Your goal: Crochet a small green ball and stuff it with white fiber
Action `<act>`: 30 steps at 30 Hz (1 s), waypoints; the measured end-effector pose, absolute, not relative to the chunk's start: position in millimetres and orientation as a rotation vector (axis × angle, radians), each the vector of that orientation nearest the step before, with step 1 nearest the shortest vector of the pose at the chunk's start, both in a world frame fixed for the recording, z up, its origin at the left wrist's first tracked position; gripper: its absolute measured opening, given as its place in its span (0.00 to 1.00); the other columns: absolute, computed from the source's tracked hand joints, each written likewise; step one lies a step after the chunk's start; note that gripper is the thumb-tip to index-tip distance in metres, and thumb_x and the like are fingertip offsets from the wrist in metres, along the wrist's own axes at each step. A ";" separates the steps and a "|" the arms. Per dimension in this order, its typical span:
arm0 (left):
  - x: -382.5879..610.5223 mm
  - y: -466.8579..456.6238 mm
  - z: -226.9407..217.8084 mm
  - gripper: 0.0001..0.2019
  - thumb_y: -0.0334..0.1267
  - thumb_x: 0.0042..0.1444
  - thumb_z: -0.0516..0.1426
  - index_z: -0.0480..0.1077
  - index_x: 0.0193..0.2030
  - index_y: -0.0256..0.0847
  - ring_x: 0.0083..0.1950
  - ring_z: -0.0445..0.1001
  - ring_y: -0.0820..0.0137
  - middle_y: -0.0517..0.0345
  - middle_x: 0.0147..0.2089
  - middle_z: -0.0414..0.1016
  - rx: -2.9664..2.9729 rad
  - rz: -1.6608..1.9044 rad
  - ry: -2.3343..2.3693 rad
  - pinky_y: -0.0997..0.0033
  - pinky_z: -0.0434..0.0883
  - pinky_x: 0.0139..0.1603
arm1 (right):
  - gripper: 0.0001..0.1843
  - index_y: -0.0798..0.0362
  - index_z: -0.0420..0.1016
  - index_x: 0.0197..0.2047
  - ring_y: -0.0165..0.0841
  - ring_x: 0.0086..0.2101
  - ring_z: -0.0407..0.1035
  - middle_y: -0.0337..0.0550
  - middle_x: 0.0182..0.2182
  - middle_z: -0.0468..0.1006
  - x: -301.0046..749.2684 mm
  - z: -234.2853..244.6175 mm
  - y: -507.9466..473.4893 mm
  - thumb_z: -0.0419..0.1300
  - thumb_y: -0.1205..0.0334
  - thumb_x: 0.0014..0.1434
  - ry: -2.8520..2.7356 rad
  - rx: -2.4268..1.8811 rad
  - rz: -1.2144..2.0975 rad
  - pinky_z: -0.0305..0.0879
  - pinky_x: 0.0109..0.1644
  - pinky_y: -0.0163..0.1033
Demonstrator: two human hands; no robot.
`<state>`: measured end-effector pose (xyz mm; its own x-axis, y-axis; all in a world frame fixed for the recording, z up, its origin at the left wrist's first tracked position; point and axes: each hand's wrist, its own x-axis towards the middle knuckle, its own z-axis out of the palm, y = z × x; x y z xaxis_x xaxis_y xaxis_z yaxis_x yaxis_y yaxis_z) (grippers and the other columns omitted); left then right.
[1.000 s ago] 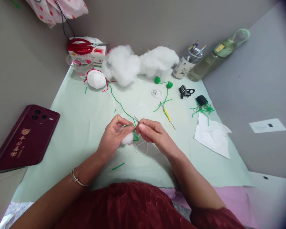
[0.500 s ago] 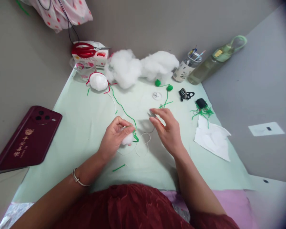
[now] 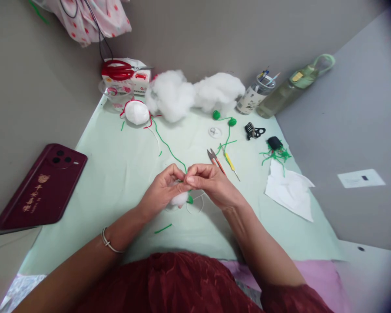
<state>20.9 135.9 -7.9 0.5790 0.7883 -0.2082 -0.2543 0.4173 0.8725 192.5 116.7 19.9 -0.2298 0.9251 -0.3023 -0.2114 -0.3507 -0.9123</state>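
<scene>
Low over the middle of the table, my left hand [image 3: 164, 189] is closed round a small white ball [image 3: 180, 199], which looks soft and is partly covered by my fingers. Green yarn [image 3: 190, 199] hangs beside the ball, and a longer green strand [image 3: 169, 147] runs away from it to the back left. My right hand [image 3: 211, 182] pinches at the fingertips of my left; what lies between its fingers is hidden. Just beyond it are thread snips [image 3: 217, 161] with orange-red handles and a crochet hook [image 3: 230, 162] with a yellow grip.
White stuffing [image 3: 172, 95] is heaped at the back, beside red scissors [image 3: 119, 70] on a box. A pen cup [image 3: 252, 95] and green bottle [image 3: 282, 91] stand back right. A hair clip [image 3: 254, 131] and white paper [image 3: 288, 189] lie right, a maroon phone [image 3: 42, 187] left.
My right hand has let go of the thread snips, which now lie on the table, and has moved left to meet my left hand. The crochet hook has come into sight.
</scene>
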 end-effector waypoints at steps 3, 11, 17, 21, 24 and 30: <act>21.5 136.7 -8.8 0.21 0.44 0.50 0.74 0.65 0.33 0.41 0.18 0.69 0.80 0.68 0.29 0.73 0.931 0.736 0.684 0.80 0.68 0.16 | 0.20 0.54 0.76 0.29 0.24 0.23 0.58 0.31 0.21 0.69 190.3 14.9 117.9 0.75 0.47 0.51 -0.912 -1.215 1.633 0.55 0.30 0.34; 17.4 147.6 -8.3 0.19 0.46 0.53 0.72 0.66 0.33 0.41 0.22 0.74 0.75 0.63 0.30 0.77 0.848 1.091 0.860 0.77 0.71 0.20 | 0.26 0.50 0.70 0.42 0.30 0.35 0.73 0.38 0.36 0.77 178.6 9.9 107.6 0.72 0.40 0.56 -1.068 -1.211 1.517 0.69 0.43 0.38; 14.5 152.0 -9.7 0.19 0.47 0.53 0.72 0.68 0.34 0.41 0.22 0.71 0.77 0.62 0.32 0.78 0.849 1.139 0.908 0.78 0.69 0.19 | 0.23 0.52 0.77 0.32 0.30 0.28 0.62 0.36 0.26 0.69 184.5 17.7 105.6 0.61 0.41 0.67 -1.412 -1.384 1.251 0.61 0.36 0.38; 17.3 149.4 -9.1 0.19 0.48 0.51 0.72 0.69 0.33 0.41 0.21 0.71 0.76 0.62 0.30 0.77 0.882 1.077 0.904 0.77 0.69 0.18 | 0.22 0.50 0.73 0.27 0.37 0.41 0.74 0.47 0.40 0.80 187.9 22.7 103.9 0.63 0.44 0.67 -1.292 -1.181 1.096 0.69 0.45 0.43; 19.0 146.5 -9.0 0.19 0.48 0.52 0.72 0.70 0.32 0.40 0.22 0.71 0.76 0.62 0.30 0.77 0.907 1.041 0.904 0.77 0.69 0.19 | 0.20 0.49 0.65 0.31 0.29 0.26 0.70 0.43 0.41 0.80 183.8 22.6 102.6 0.65 0.45 0.64 -1.114 -1.092 1.319 0.65 0.29 0.39; 19.4 144.8 -14.2 0.18 0.48 0.56 0.70 0.68 0.35 0.42 0.23 0.71 0.76 0.63 0.32 0.77 0.934 1.069 0.915 0.76 0.70 0.21 | 0.10 0.50 0.71 0.36 0.28 0.29 0.64 0.35 0.30 0.74 174.8 16.2 101.8 0.63 0.54 0.67 -1.441 -1.503 1.141 0.59 0.36 0.37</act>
